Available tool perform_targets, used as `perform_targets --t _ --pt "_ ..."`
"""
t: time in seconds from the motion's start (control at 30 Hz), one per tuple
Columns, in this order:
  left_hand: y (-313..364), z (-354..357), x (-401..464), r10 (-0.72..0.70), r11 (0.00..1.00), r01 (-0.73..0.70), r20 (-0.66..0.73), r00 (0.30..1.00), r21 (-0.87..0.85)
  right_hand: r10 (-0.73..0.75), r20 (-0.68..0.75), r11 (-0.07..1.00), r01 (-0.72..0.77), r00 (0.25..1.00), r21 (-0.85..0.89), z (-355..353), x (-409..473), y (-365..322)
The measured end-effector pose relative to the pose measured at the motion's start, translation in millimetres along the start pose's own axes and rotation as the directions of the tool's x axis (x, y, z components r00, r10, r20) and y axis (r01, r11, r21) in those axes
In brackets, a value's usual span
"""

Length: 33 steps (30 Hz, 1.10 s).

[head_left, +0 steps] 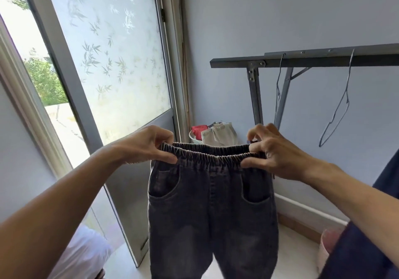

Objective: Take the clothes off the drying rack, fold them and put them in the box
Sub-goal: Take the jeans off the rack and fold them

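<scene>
Both hands up in front, holding a pair of dark washed-denim pants [212, 209] by the elastic waistband, stretched flat between them. Left hand [146, 146] pinches the waistband's left end, thumb in front, fingers curled over the top edge. Right hand [274, 152] pinches the right end the same way, fingertips bunched on the band. Pants hang straight down, front facing the camera, two curved front pockets visible, legs running out the bottom of frame. Pants are off the drying rack [302, 59], which stands behind and to the right against the wall: grey metal bar on braced legs. Two bare wire hangers on the bar, one [279, 84] near the legs, one [336, 114] further right, both apart from the pants. Behind the waistband, in the corner on the floor, a pale basket [194, 137] with a red item [199, 130] and a beige cloth [219, 135] in it; could be the box, hard to tell, mostly hidden. Frosted glass door [112, 58] with leaf pattern at left, open, greenery outside. Pinkish bucket [329, 248] at lower right, partly behind a dark blue sleeve [367, 246]. White fabric [82, 255] at lower left.
</scene>
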<state>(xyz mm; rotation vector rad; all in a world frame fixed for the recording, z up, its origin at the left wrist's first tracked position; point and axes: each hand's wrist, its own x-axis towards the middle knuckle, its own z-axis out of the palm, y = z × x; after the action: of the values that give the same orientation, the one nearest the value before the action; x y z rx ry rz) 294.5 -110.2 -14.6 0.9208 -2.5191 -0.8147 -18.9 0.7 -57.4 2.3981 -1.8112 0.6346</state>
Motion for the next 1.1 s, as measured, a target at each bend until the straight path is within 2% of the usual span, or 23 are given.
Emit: perform_targets --t 0.07,0.13,0.17,0.27,0.37,0.47,0.53,0.6,0.67,0.77,0.93,1.0,1.1 --pt "-3 1 -1 0.015 1.0 -0.015 -0.03 0.999 -0.001 0.101 0.061 0.953 -0.114 0.993 0.281 -5 2 0" --pt "-8 1 -1 0.031 0.998 -0.034 -0.051 0.998 -0.046 0.145 0.172 0.849 -0.212 0.974 0.483 -8 1 0" --pt "-10 1 0 0.035 0.996 -0.04 -0.058 0.998 -0.083 0.153 0.182 0.82 -0.227 0.971 0.526 -7 0 1" --pt "-9 5 3 -0.014 0.983 -0.006 -0.108 0.994 -0.182 0.206 0.088 0.758 -0.215 0.975 0.616 -4 1 5" --pt "-1 15 8 -0.137 0.943 0.089 -0.129 0.982 -0.322 0.319 0.036 0.654 -0.247 0.947 0.715 1 5 4" --pt "8 31 20 -0.298 0.885 0.204 -0.172 0.939 -0.418 0.514 0.127 0.448 -0.392 0.848 0.804 10 19 -1" --pt "10 42 30 -0.405 0.878 0.285 -0.279 0.871 -0.385 0.614 0.202 0.352 -0.494 0.763 0.795 17 30 -6" --pt "9 51 41 -0.453 0.887 0.354 -0.409 0.792 -0.298 0.692 0.182 0.291 -0.501 0.698 0.815 23 39 -14" --pt "15 61 48 -0.428 0.904 0.351 -0.514 0.744 -0.244 0.735 0.077 0.311 -0.436 0.673 0.845 29 46 -24" --pt "33 74 56 -0.359 0.932 0.254 -0.569 0.74 -0.258 0.715 -0.087 0.427 -0.334 0.694 0.84 35 51 -43" --pt "63 80 61 -0.382 0.835 0.085 -0.462 0.801 -0.544 0.615 -0.248 0.646 -0.298 0.748 0.703 31 55 -56" --pt "77 80 57 -0.361 0.786 0.043 -0.402 0.841 -0.616 0.578 -0.233 0.639 -0.256 0.782 0.726 29 52 -61" --pt "87 76 51 -0.317 0.71 0.04 -0.269 0.909 -0.703 0.498 -0.141 0.558 -0.191 0.856 0.807 27 45 -63"
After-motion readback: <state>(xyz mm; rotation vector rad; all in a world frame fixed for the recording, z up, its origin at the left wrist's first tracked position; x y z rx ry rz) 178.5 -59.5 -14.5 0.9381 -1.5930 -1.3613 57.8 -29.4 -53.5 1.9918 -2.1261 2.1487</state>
